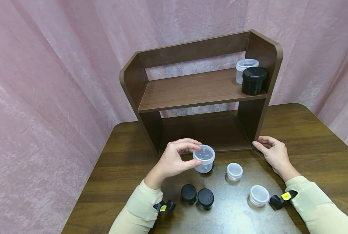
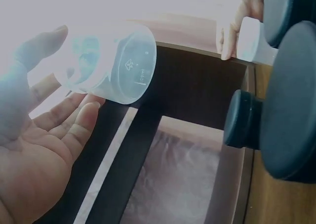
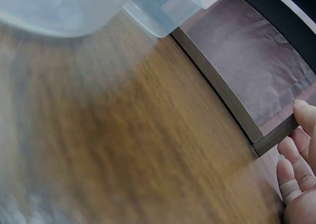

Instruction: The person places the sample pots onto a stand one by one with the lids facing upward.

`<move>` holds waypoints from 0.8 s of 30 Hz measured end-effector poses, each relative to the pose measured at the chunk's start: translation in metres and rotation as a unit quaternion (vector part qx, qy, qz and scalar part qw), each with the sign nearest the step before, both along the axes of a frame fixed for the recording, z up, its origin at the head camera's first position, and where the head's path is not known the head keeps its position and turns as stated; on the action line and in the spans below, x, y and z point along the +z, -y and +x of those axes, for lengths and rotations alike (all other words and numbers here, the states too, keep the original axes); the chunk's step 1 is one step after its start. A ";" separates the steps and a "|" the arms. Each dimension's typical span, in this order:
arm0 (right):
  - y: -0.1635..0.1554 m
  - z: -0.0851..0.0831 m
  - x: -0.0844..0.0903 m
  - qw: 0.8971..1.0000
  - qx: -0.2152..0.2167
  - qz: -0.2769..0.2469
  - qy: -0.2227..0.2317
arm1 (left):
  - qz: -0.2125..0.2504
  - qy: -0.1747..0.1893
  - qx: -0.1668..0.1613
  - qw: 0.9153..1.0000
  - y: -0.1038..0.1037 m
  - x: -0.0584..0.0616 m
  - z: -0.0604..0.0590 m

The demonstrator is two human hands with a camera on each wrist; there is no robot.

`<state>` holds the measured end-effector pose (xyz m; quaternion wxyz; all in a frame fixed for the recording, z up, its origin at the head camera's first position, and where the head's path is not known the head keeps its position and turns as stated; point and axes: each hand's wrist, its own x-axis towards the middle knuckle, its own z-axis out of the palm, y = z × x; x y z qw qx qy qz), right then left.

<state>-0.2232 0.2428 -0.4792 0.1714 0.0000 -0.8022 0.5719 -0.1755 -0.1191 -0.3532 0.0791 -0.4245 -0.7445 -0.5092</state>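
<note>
Left hand (image 1: 174,159) pinches clear jar (image 1: 204,158); right hand (image 1: 272,152) seemingly touches shelf (image 1: 251,123).

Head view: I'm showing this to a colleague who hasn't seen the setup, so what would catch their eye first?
Likely the left hand holding a clear lidded jar just above the table, in front of the brown shelf unit. Next, the right hand touching the shelf unit's lower right corner. On the upper shelf's right end stand a black jar and a clear one.
</note>
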 end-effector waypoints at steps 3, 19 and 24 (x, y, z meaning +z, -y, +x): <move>0.000 0.000 0.001 1.000 0.000 -0.001 0.000 | 0.016 0.011 -0.003 1.000 -0.001 0.014 0.008; 0.000 0.000 0.001 1.000 -0.002 0.002 0.003 | 0.051 -0.031 -0.013 0.998 -0.006 0.072 0.010; 0.000 0.000 0.001 1.000 -0.003 0.008 0.001 | 0.062 -0.036 -0.014 0.997 -0.009 0.087 0.006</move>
